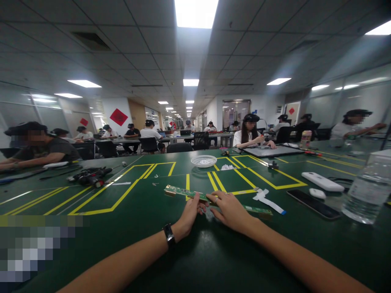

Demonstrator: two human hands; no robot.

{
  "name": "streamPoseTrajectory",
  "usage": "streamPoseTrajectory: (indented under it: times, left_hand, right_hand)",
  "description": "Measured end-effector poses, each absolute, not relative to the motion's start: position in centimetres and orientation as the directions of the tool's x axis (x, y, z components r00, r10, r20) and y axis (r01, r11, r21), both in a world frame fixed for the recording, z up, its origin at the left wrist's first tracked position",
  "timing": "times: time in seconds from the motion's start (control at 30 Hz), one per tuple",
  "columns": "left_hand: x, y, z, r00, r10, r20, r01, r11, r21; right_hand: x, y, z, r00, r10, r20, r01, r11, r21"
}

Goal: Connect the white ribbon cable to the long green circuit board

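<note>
A long, narrow green circuit board runs across in front of me, slightly tilted, its left end reaching past my left hand and its right end showing beyond my right wrist. My left hand is closed on the middle of the board, thumb on top and fingers curled beneath. With bent fingers, my right hand grips the board just to the right of the left thumb; part of the board is hidden behind this hand. To the right, a white ribbon cable with a blue tip lies on the green table.
A white plastic basket stands farther back. On the right are a black phone, a white power bank, a white mouse-like case and a large water bottle. A black power tool lies left. Several people sit around.
</note>
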State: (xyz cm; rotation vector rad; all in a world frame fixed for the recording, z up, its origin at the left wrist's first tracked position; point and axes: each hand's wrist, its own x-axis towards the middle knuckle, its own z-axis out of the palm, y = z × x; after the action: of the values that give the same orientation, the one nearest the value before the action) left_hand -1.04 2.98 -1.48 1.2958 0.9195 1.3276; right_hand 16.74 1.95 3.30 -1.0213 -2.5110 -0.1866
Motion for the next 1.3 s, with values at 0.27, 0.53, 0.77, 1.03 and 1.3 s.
streamPoseTrajectory:
  times: [0.27, 0.53, 0.77, 1.03, 1.3]
  left_hand:
    - [-1.1, 3.3, -1.9, 0.046, 0.988, 0.147, -0.290, -0.128, 0.948]
    - [-1.0, 2.9, -1.5, 0.041, 0.989, 0.145, -0.314, -0.125, 0.941]
    - [-1.1, 3.1, -1.6, 0.062, 0.980, 0.190, -0.320, -0.160, 0.934]
    - [-1.1, 2.6, -0.9, -0.027, 0.980, 0.197, -0.325, -0.195, 0.925]
    - [-1.3, 2.9, -1.4, -0.055, 0.983, 0.175, -0.283, -0.183, 0.942]
  right_hand:
    - [16.9, 1.6, 3.4, -0.667, 0.633, 0.393, 0.593, 0.770, -0.233]
    - [16.6, 2.4, 3.1, -0.495, 0.756, 0.427, 0.696, 0.640, -0.326]
    - [16.6, 2.1, 3.0, -0.536, 0.761, 0.366, 0.749, 0.628, -0.209]
    - [16.4, 1.6, 2.9, -0.621, 0.698, 0.357, 0.670, 0.709, -0.222]
    - [16.9, 1.1, 3.5, -0.707, 0.635, 0.312, 0.566, 0.772, -0.290]
